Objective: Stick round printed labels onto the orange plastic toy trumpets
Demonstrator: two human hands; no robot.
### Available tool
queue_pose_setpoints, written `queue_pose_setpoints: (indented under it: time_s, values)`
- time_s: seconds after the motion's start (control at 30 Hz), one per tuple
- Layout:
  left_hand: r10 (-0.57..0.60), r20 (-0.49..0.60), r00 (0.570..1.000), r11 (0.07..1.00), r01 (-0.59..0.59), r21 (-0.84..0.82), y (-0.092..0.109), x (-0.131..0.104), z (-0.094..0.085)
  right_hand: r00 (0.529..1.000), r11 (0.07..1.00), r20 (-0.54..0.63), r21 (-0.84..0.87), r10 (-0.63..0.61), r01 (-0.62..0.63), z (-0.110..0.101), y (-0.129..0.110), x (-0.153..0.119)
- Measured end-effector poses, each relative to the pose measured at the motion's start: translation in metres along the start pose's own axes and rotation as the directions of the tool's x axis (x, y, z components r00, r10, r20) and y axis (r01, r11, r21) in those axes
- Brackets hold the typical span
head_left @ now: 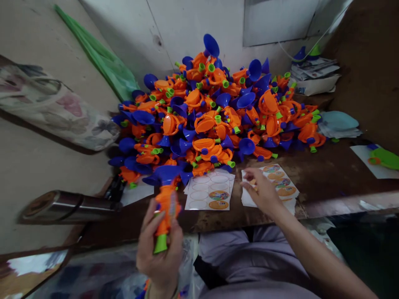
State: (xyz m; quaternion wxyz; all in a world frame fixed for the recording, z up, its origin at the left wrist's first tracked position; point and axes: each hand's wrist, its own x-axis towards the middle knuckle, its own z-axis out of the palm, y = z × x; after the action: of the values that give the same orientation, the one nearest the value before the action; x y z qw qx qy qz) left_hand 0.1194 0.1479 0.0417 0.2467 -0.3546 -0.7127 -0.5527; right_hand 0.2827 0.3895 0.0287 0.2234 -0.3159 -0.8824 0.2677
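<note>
- The left hand (158, 265) holds a toy trumpet (166, 203), its fingers closed around the orange body; the green mouthpiece points down toward the wearer and the blue bell away, toward the heap.
- The right hand (264, 193) is over the right sticker sheet (285, 182), thumb and index finger bent with a narrow gap; whether they grip a sticker, I cannot tell.
- Between the hands lies the left sticker sheet (199, 194), mostly bare oval outlines, with two printed oval stickers at its lower right.
- Behind both sheets, a large heap of toy trumpets (204, 124) in orange, blue and green is piled on the brown tabletop (330, 178) against the wall.
- A metal flask (68, 206) lies at the left, near the held trumpet.
- At the right, a green plastic piece (386, 158) rests on white paper (363, 155); folded newspapers (314, 68) are stacked farther back.
</note>
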Motion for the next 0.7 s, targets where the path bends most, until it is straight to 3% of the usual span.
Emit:
queue_pose_setpoints:
  time_s: [0.03,0.1,0.17,0.23,0.3,0.4,0.47,0.6,0.7]
  values:
    - [0.075,-0.005,0.997,0.985,-0.073,0.154,-0.019,-0.001,-0.01,0.996,1.0,0.095,-0.003,0.003,-0.002,0.006,-0.002,-0.004]
    - [0.097,0.093,0.991,0.932,-0.123,0.34,-0.055,-0.006,-0.028,0.983,1.0,0.181,-0.018,-0.011,0.014,0.02,-0.013,-0.012]
    - [0.0,0.244,0.97,0.908,-0.102,0.405,-0.085,-0.013,-0.041,0.973,0.999,0.232,-0.041,-0.013,0.023,0.032,-0.026,-0.017]
    - [-0.097,0.359,0.928,0.892,-0.079,0.445,-0.101,-0.021,-0.046,0.966,0.997,0.259,-0.072,0.003,0.016,0.043,-0.036,-0.017]
    - [-0.113,0.397,0.911,0.885,-0.09,0.457,-0.104,-0.029,-0.041,0.965,0.994,0.258,-0.112,0.045,-0.016,0.05,-0.041,-0.015]
    - [0.032,0.394,0.918,0.918,-0.183,0.351,-0.091,-0.042,-0.016,0.966,0.986,0.234,-0.15,0.105,-0.071,0.056,-0.042,-0.01]
    - [0.119,0.455,0.883,0.945,-0.241,0.221,-0.081,-0.05,0.006,0.967,0.986,0.227,-0.143,0.118,-0.087,0.057,-0.041,-0.009]
    - [-0.025,0.61,0.792,0.976,-0.113,0.187,-0.074,-0.057,0.044,0.97,0.991,0.211,-0.073,0.124,-0.111,0.056,-0.036,-0.011]
    - [-0.089,0.646,0.758,0.978,-0.058,0.203,-0.078,-0.054,0.054,0.975,0.994,0.198,0.031,0.098,-0.106,0.058,-0.03,-0.01]
